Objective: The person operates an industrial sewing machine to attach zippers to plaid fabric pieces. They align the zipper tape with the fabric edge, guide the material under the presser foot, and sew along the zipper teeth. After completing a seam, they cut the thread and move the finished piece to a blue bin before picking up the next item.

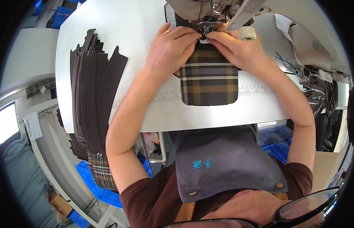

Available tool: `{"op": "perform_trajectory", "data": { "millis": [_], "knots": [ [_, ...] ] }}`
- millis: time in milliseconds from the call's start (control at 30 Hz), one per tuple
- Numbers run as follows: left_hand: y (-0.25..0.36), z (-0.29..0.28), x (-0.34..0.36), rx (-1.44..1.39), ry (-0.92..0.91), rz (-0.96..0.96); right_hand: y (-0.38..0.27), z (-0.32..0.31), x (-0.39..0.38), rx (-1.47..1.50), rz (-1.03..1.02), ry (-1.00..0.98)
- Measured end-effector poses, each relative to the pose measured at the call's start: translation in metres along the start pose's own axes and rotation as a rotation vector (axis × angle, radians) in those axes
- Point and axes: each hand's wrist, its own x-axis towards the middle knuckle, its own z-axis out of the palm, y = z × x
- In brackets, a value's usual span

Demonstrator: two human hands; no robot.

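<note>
A plaid fabric piece (209,85) in brown, black and white, with rounded near corners, lies flat on the table. Its far end runs under the presser foot (206,33) of a sewing machine (199,9). My left hand (171,49) comes in from the left, thumb and fingertips pressed together on the fabric beside the foot. From the other side, my right hand (237,47) pinches the fabric close to the needle, some fingers hidden behind the machine. Dark material lies around the foot, and the exact edge under my fingertips is hard to make out.
Long dark brown fabric strips (93,95) are piled at the left, hanging over the table edge above a blue bin (99,186). Scissors (289,64) and a tangle of zipper-like strips (319,91) lie at the right. A ruler scale (256,90) crosses the white table (142,121).
</note>
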Motion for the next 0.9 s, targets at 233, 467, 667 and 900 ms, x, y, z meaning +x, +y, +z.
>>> {"op": "perform_trajectory", "data": {
  "millis": [233,467,667,900],
  "knots": [
    [0.000,-0.001,0.001,-0.015,-0.016,0.010,-0.002,0.005,0.002,-0.071,0.053,-0.066],
    [-0.002,0.002,0.003,-0.029,0.023,0.011,-0.001,0.004,0.000,-0.059,0.085,-0.037],
    [-0.002,0.001,0.004,-0.037,0.002,-0.006,0.008,0.014,-0.003,-0.078,-0.013,-0.005],
    [0.002,-0.001,0.011,0.091,-0.093,-0.031,0.009,0.016,0.002,-0.136,-0.095,-0.052]
  ]
}}
